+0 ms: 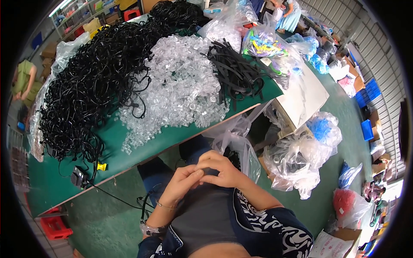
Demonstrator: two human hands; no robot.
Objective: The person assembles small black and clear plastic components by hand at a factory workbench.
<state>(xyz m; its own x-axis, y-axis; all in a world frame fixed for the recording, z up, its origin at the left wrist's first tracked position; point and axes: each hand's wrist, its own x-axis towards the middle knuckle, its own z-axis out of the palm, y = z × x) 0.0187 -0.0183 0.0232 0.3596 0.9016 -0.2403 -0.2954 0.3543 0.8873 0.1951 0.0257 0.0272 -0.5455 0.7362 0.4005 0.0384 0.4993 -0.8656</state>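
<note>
My left hand (184, 182) and my right hand (220, 169) meet in front of my body, just off the table's near edge. Both are closed, with the fingertips pressed together. Anything between them is hidden by the fingers. Nearest on the green table (122, 161) spreads a heap of small clear plastic pieces (183, 86). A big tangle of black cords (90, 81) lies to its left, and a bundle of flat black straps (238, 75) to its right.
A small black device (79, 177) with a cable and a yellow piece (102, 166) sit at the near left. Clear bags (292, 159) crowd the floor beside a white-topped box (303, 96). A red stool (56, 225) stands lower left. Another person (25, 81) is at far left.
</note>
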